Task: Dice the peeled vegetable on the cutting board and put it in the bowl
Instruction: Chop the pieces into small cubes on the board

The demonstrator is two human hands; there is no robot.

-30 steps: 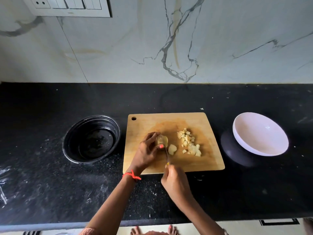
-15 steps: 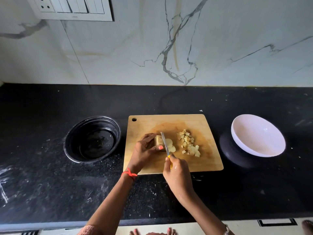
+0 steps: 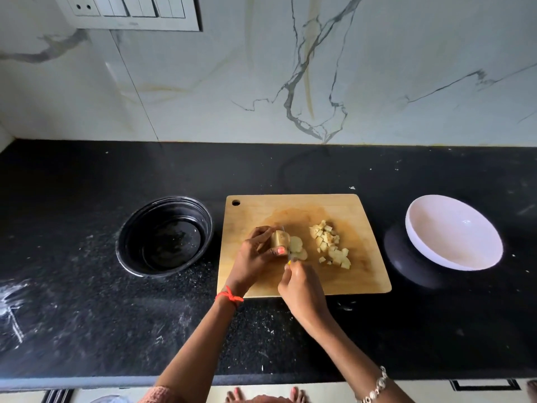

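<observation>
A wooden cutting board lies at the middle of the black counter. My left hand grips a pale peeled vegetable chunk on the board. My right hand holds a yellow-handled knife, whose thin blade stands edge-down against the chunk's right face. Cut slices lie just right of the blade. A pile of diced pieces sits further right on the board. An empty white bowl stands to the right of the board, tilted on a dark base.
A black bowl with nothing visible in it sits left of the board. The marble wall rises behind the counter, with a switch panel at the top left. The counter's front edge runs along the bottom, with bare toes below it.
The knife rose and came down on the chunk again; another slice now lies beside the earlier one. My left hand stays gripping the chunk.
</observation>
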